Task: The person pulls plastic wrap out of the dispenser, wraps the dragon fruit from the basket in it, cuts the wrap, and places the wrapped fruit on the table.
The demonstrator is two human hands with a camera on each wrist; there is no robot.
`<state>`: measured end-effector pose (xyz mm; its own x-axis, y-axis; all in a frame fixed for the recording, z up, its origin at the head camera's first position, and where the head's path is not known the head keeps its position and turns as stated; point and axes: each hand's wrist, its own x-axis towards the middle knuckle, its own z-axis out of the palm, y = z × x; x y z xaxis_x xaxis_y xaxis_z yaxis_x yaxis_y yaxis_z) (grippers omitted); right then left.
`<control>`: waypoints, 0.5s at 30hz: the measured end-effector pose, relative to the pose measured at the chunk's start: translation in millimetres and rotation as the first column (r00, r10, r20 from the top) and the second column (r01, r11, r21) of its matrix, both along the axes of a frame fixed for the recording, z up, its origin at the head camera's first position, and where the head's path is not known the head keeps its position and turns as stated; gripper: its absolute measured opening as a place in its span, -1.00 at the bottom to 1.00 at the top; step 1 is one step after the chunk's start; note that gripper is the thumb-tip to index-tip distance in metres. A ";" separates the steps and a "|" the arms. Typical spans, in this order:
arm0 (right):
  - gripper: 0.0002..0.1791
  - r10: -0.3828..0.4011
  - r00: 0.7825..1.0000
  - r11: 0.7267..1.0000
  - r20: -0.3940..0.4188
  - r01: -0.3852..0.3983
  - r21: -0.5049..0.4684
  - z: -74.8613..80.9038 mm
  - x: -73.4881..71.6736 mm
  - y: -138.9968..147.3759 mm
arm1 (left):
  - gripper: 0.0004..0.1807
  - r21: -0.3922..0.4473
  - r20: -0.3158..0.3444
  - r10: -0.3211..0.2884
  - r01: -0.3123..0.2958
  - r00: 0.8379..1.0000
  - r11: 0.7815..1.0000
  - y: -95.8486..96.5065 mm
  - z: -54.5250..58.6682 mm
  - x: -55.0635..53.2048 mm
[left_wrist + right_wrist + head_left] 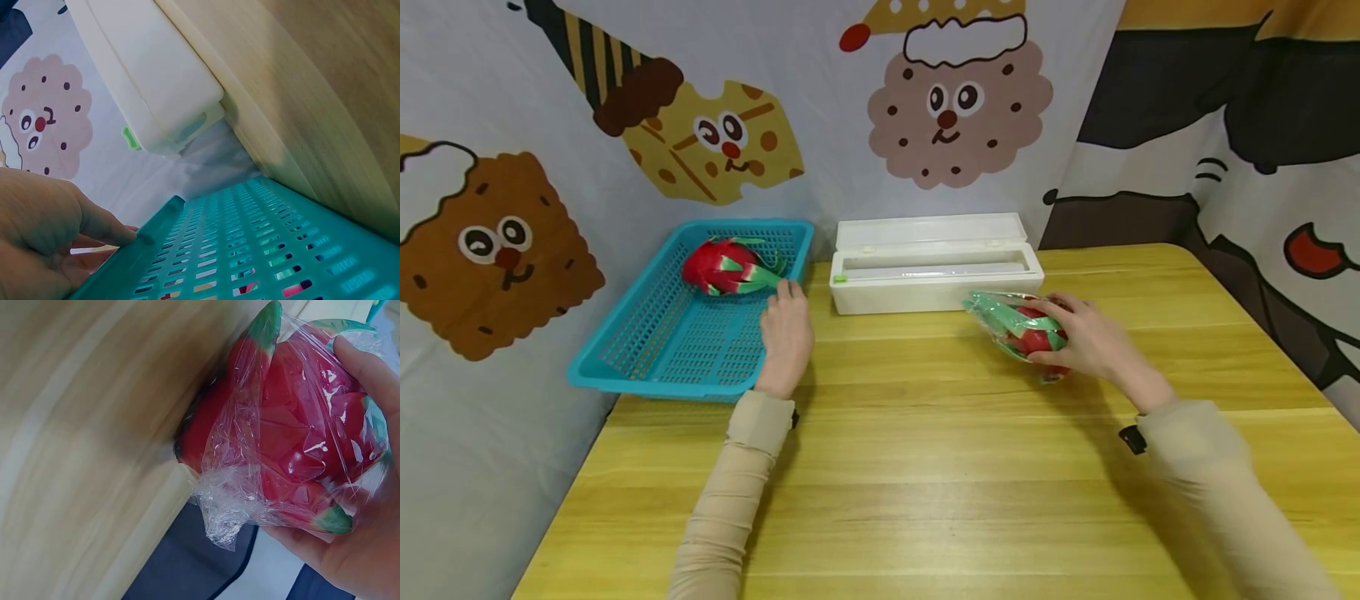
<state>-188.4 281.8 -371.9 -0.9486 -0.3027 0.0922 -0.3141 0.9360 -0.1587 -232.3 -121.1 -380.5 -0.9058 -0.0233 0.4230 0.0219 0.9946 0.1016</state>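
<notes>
Left hand [787, 337]: gripping blue basket [655, 387]'s rim, I see
Right hand [1090, 340]: grasping film-wrapped fruit [287, 437]
Bare fruit [721, 267]: in basket, ahead-left of left hand
White box [936, 293]: ahead, between hands

Beige sleeves [730, 492], black wrist pieces [1132, 439]
</notes>
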 end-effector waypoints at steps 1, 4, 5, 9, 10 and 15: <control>-0.07 -0.018 1.000 1.000 0.006 0.018 0.007 0.4 1.3 6.3 | -0.66 0.000 -0.001 -0.001 0.001 1.000 1.000 0.1 0.0 0.1; -0.05 -0.073 0.997 0.997 0.020 0.072 0.017 1.6 4.5 24.7 | -0.66 -0.001 -0.003 -0.004 0.004 1.000 1.000 0.1 0.1 0.3; -0.04 -0.090 0.996 0.996 0.023 0.089 0.016 1.7 5.6 30.6 | -0.65 -0.003 -0.005 -0.005 0.005 1.000 1.000 0.0 0.3 0.4; -0.01 -0.169 0.985 0.986 0.037 0.169 0.015 1.1 8.3 52.5 | -0.65 -0.004 -0.007 -0.004 0.004 1.000 1.000 -0.2 0.4 0.6; 0.00 -0.188 0.981 0.982 0.036 0.188 0.017 0.7 8.9 57.8 | -0.65 -0.005 -0.007 -0.003 0.003 1.000 1.000 -0.3 0.3 0.6; 0.05 -0.291 0.956 0.957 0.039 0.291 0.010 -0.5 13.7 79.0 | -0.65 -0.014 -0.008 -0.003 0.003 1.000 1.000 0.0 -0.6 0.3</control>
<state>-174.7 360.9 -372.4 -0.9985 -0.0133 0.0526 -0.0217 0.9866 -0.1617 -232.0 -121.1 -381.1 -0.9024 -0.0145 0.4307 0.0256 0.9959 0.0870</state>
